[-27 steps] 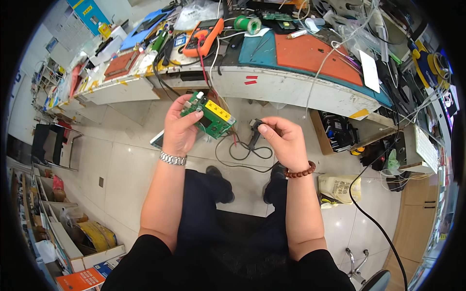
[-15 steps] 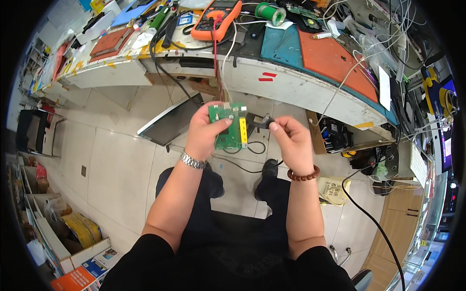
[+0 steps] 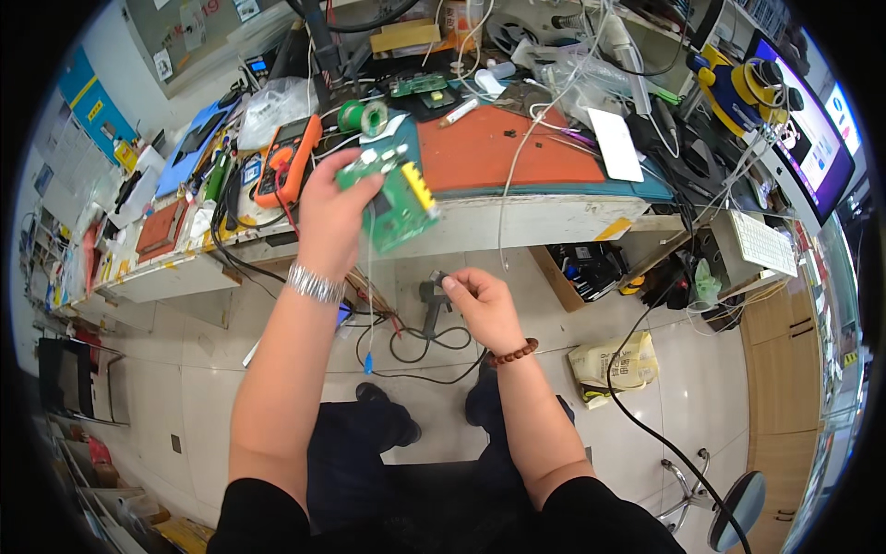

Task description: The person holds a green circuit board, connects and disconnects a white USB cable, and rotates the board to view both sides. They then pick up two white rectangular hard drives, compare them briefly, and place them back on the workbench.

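Because my right hand (image 3: 484,312) pinches the dark connector (image 3: 430,295) by one end, I could lose it from those fingers (image 3: 456,288) if the black cable (image 3: 438,379) looped below snags. Farther out, my left hand (image 3: 332,208) grips the green circuit board (image 3: 401,214) by one side, a white wire (image 3: 371,295) dangling beneath; a careless swing could knock the board against the edge of the surface (image 3: 517,217).

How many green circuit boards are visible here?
2: one board in the left hand, another board on the bench, beyond the orange mat. More may be hidden.
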{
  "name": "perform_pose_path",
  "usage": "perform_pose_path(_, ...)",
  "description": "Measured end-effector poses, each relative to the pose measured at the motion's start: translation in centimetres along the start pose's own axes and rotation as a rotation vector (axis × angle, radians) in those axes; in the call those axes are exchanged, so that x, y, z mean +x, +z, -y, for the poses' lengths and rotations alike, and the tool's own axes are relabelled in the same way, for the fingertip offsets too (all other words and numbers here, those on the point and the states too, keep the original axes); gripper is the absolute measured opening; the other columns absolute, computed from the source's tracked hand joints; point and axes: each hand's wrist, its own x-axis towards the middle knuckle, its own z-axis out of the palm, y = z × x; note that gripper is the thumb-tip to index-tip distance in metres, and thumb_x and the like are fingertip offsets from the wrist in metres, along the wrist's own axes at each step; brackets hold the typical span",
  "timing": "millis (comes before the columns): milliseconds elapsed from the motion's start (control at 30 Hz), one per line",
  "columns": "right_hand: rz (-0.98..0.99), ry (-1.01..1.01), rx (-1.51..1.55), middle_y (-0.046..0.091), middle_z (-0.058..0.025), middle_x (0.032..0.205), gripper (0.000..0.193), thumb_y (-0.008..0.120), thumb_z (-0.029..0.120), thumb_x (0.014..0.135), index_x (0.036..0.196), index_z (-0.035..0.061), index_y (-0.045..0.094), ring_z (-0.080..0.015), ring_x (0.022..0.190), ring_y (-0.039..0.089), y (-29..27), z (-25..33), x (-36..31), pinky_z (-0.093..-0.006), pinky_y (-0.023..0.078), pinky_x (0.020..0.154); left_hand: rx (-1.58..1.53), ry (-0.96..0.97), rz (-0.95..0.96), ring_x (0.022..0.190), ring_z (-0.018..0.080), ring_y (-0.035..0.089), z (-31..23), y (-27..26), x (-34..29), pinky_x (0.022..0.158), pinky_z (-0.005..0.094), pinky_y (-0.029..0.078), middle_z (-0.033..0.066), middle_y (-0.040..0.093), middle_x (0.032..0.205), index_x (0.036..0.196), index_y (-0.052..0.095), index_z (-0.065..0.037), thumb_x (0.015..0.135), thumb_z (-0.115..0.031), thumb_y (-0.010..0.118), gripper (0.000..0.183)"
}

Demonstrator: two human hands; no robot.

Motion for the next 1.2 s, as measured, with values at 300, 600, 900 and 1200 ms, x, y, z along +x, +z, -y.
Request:
perform_pose_path(300, -0.032, 0.092, -0.075, 0.067, 0.0013, 0.077, 0.028, 0.073, 0.025, 0.104, 0.101, -0.0026, 0.072, -0.0063, 0.071, 0.053, -1.3, -1.1, 1.3, -0.0269, 0.046, 0.064, 0.806, 0.010, 0.057, 0.098, 0.0283, 0.076, 2.0, 8.6, 8.4, 0.084, 0.0408, 0.062, 0.0188, 0.074, 0.115, 0.137, 0.061, 0.004, 0.096, -0.020, 0.078, 0.050)
perform_pose_path(600, 0.038, 0.113, -0.041, 0.067, 0.0001, 0.077, 0.029, 0.075, 0.027, 0.103, 0.102, -0.0022, 0.073, -0.0070, 0.069, 0.054, -0.6, -1.6, 1.2, -0.0278, 0.047, 0.064, 1.607, 0.490, 0.146, 0.118, 0.0370, 0.070, 2.2, 6.7, 20.3, 0.101, 0.0479, 0.054, 0.0184, 0.074, 0.128, 0.133, 0.072, -0.009, 0.095, -0.035, 0.072, 0.046)
perform_pose_path(900, 0.070, 0.113, -0.116, 0.068, -0.0033, 0.077, 0.028, 0.074, 0.026, 0.103, 0.103, -0.0014, 0.073, -0.0088, 0.070, 0.056, -1.1, -2.1, 2.0, -0.0285, 0.047, 0.065, 1.689, 0.451, 0.133, 0.100, 0.0428, 0.073, 3.3, 7.2, 23.3, 0.090, 0.0536, 0.058, 0.0219, 0.077, 0.106, 0.118, 0.079, -0.012, 0.099, -0.022, 0.061, 0.028)
perform_pose_path(1200, 0.099, 0.211, 0.551, 0.055, 0.0076, 0.071, 0.027, 0.072, 0.028, 0.107, 0.114, 0.0018, 0.071, -0.0025, 0.056, 0.041, -2.1, 1.3, 1.3, -0.0224, 0.030, 0.050, 1.284, 1.300, 0.460, 0.129, 0.0406, 0.068, -6.3, -0.3, 2.2, 0.112, 0.0569, 0.051, 0.0177, 0.072, 0.134, 0.111, 0.080, -0.009, 0.085, -0.003, 0.071, 0.028)
